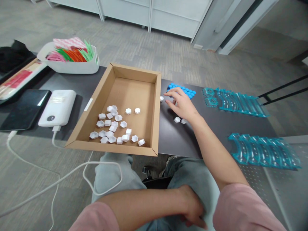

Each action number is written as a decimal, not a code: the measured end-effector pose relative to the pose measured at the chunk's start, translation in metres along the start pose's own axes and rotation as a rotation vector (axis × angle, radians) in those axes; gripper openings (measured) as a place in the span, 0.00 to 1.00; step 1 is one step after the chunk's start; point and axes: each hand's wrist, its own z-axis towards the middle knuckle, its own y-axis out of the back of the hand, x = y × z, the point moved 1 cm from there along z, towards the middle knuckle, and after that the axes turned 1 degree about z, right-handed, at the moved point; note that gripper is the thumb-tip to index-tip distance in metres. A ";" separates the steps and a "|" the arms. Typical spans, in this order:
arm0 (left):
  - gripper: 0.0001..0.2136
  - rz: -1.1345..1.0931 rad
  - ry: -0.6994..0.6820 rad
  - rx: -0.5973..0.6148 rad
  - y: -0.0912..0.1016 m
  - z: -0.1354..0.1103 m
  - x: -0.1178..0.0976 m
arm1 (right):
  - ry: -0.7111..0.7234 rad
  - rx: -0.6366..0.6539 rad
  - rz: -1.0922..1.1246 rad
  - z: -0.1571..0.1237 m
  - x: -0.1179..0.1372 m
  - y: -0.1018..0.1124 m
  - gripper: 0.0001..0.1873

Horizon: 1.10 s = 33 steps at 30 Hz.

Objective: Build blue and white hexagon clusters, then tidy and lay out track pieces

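Note:
My right hand (181,103) lies on the dark table (175,138) just right of the cardboard tray (156,112), fingers stretched out flat, fingertips next to one white hexagon piece (162,98). Two more white hexagon pieces (180,120) lie under my wrist. A cluster of blue hexagon pieces (184,90) sits just beyond the hand. Inside the tray lie several white hexagon pieces (113,126). My left hand (192,210) rests low on my lap against my grey trousers, fingers curled and partly hidden.
Teal transparent curved strips lie in two stacks at the right (234,101) (263,150). A white power bank (58,107) with cable and a black phone (24,109) sit left of the tray. A white tub (72,65) of coloured sticks stands at the back left.

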 end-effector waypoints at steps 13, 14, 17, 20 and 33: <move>0.24 -0.009 0.004 0.007 -0.005 0.006 0.004 | -0.090 0.060 -0.040 0.005 0.002 -0.007 0.10; 0.24 0.001 0.000 0.001 -0.005 0.005 0.003 | -0.098 -0.003 -0.004 0.004 0.005 -0.006 0.11; 0.26 0.016 -0.015 -0.005 -0.004 0.000 0.003 | -0.095 -0.197 0.116 -0.001 0.029 -0.002 0.19; 0.27 -0.003 -0.020 -0.003 -0.003 -0.002 0.003 | 0.015 -0.126 0.220 -0.003 0.058 0.003 0.27; 0.27 -0.056 -0.009 0.005 0.000 -0.003 0.000 | -0.052 0.469 -0.003 -0.034 -0.032 0.070 0.40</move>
